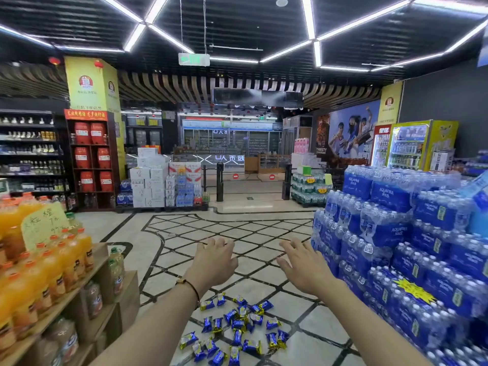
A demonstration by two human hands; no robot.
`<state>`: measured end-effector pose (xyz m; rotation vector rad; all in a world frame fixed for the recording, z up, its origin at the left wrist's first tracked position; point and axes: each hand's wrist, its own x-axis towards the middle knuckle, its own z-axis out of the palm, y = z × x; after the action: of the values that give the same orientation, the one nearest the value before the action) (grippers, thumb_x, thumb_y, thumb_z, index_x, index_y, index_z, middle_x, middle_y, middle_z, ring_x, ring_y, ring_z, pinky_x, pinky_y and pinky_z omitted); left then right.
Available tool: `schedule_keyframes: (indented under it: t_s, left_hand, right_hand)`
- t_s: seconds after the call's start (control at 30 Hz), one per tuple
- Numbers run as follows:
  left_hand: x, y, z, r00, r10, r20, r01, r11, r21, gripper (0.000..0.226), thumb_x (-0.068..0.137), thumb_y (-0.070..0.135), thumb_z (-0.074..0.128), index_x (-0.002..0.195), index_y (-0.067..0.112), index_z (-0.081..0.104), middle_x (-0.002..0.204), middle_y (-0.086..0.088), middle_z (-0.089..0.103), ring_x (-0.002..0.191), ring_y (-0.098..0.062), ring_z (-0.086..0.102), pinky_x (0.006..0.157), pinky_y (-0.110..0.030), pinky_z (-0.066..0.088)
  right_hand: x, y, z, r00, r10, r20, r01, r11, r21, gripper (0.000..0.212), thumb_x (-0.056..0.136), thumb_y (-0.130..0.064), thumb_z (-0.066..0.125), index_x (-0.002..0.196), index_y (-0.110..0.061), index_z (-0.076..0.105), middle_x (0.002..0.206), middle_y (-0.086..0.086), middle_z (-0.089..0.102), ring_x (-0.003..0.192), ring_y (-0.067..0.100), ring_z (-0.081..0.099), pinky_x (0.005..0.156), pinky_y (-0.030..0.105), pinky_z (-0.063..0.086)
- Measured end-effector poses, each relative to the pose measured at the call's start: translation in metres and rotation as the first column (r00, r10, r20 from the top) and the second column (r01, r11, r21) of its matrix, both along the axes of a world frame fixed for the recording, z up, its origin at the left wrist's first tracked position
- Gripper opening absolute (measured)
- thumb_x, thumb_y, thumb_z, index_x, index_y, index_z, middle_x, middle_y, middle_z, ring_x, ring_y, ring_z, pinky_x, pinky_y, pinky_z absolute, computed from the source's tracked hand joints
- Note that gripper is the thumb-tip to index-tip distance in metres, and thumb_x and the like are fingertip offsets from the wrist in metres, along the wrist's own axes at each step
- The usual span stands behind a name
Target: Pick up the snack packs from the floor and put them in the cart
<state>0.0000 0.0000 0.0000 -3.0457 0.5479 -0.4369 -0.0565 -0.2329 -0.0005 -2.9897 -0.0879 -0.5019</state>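
Currently snack packs (pixel 237 328) strewn on floor (pixel 237 225), long axes every direction — wrapper print unreadable, water packs (pixel 390 196) read AQUAFINA, left hand (pixel 214 262) and right hand (pixel 303 262) spread, empty.

1. The lowest of the snack packs (pixel 237 328) are cut off by the bottom edge, and the print on the wrappers is too small to read.
2. The left hand (pixel 214 262) shows only its back. Its palm is hidden and its fingertips bend down out of sight.
3. The right hand (pixel 303 265) also hides its palm.
4. The juice bottles (pixel 31 273) run past the left edge, and the ones on the lower shelves are blurred.
5. The water packs (pixel 396 233) run off the right and bottom edges.
6. The handwriting on the price card (pixel 43 224) is too loose to read fully.
7. The far shop front (pixel 229 143) is too small and hazy to tell its goods.
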Motion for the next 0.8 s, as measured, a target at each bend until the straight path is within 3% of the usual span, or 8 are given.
schedule_keyframes:
  t_s: [0.47,0.8]
  left_hand:
    - [0.048,-0.032,-0.031,0.998,0.048,-0.050,-0.045,0.997,0.058,0.041,0.100,0.043,0.036,0.132,0.019,0.044,0.132,-0.007,0.051,0.121,-0.028,0.048,0.097,-0.046,0.040]
    - [0.177,0.024,-0.093,0.982,0.109,-0.153,-0.100,0.993,0.065,0.046,0.098,0.046,0.039,0.136,0.021,0.043,0.135,-0.007,0.050,0.122,-0.030,0.048,0.097,-0.049,0.043]
  right_hand:
    - [0.062,-0.030,-0.044,0.995,0.046,-0.087,-0.046,0.999,0.000,0.049,0.100,-0.045,0.036,0.145,-0.029,0.030,0.144,0.003,0.040,0.130,0.029,0.035,0.099,0.049,0.040]
    - [0.203,0.029,-0.108,0.982,0.096,-0.162,-0.109,0.991,-0.077,0.047,0.099,-0.043,0.037,0.142,-0.025,0.030,0.139,0.005,0.042,0.126,0.030,0.037,0.098,0.050,0.041]
